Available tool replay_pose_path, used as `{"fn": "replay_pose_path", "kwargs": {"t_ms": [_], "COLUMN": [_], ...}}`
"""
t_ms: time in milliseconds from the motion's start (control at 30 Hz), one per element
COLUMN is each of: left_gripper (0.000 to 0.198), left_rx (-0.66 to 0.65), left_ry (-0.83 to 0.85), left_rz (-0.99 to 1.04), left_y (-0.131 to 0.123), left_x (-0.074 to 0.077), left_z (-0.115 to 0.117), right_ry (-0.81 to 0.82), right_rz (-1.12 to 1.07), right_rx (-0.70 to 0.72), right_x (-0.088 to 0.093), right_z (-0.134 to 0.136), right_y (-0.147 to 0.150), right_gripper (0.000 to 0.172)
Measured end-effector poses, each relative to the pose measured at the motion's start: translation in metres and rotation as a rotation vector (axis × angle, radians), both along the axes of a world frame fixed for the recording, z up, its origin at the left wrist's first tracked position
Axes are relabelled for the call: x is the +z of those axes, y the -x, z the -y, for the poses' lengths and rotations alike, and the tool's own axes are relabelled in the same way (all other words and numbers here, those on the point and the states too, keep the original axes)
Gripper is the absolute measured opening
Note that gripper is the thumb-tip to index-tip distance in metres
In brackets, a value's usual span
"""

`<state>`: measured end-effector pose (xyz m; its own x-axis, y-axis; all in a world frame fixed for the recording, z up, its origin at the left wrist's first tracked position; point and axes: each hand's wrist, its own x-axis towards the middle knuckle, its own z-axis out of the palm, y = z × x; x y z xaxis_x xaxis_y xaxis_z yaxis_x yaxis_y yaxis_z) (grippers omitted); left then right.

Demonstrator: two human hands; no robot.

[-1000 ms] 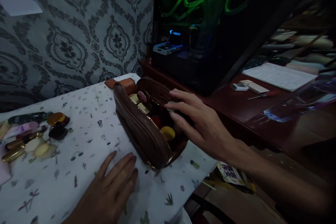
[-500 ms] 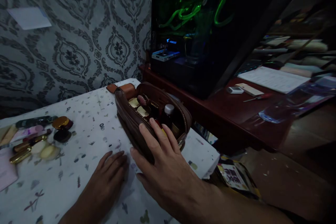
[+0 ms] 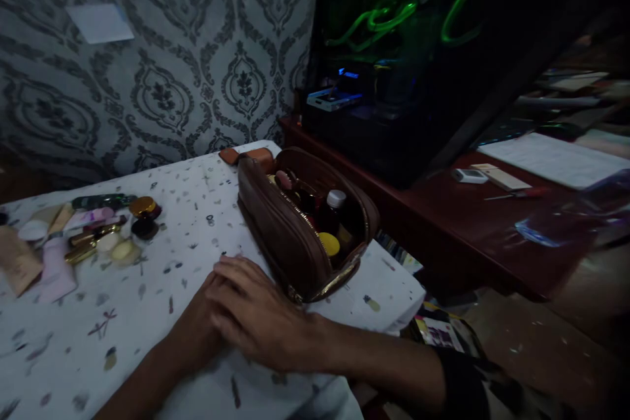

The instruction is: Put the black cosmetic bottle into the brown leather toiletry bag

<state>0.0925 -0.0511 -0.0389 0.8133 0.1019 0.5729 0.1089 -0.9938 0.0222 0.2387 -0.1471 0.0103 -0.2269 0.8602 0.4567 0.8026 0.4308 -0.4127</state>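
Observation:
My right hand (image 3: 268,323) lies across my left hand (image 3: 191,335), and both rest at the near side of a small brown zip bag (image 3: 275,230). The right fingers stretch over the back of the left hand, whose own fingers are mostly hidden. Neither hand shows anything held. The bag stands unzipped, its mouth up. Inside it are a dark bottle with a silver-grey cap (image 3: 336,199), a round yellow lid (image 3: 329,244) and other small items in shadow.
Cosmetic tubes, jars and sticks, among them a pink tube (image 3: 56,269) and a gold-lidded jar (image 3: 144,207), lie on the patterned tablecloth (image 3: 187,203). A dark red desk (image 3: 433,220) carries a green-lit computer case (image 3: 384,111). An orange-brown item (image 3: 258,157) sits behind the bag.
My right hand has drawn back from the bag's mouth and come down onto my left hand. The view has shifted leftward, and the yellow lid now shows fully.

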Motion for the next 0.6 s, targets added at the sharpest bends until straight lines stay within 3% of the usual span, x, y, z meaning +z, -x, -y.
{"fn": "replay_pose_path", "kwargs": {"t_ms": [100, 200, 433, 600], "left_gripper": [0.04, 0.034, 0.025, 0.022], "left_rx": [-0.036, -0.1, 0.081, 0.159], "left_ry": [0.109, 0.12, 0.021, -0.006], "left_rz": [-0.005, -0.129, -0.281, -0.259], "left_y": [-0.001, -0.001, 0.007, 0.017], "left_x": [0.005, 0.008, 0.011, 0.011], "left_z": [0.0, -0.003, -0.016, -0.038], "right_ry": [0.112, 0.125, 0.278, 0.387], "right_rz": [-0.246, -0.456, -0.949, -1.424], "right_rx": [0.02, -0.01, -0.126, -0.304], "right_x": [-0.007, -0.014, -0.029, -0.039], "right_z": [-0.019, -0.037, -0.078, -0.107], "right_y": [0.005, 0.01, 0.021, 0.034], "right_gripper": [0.021, 0.02, 0.026, 0.026]}}
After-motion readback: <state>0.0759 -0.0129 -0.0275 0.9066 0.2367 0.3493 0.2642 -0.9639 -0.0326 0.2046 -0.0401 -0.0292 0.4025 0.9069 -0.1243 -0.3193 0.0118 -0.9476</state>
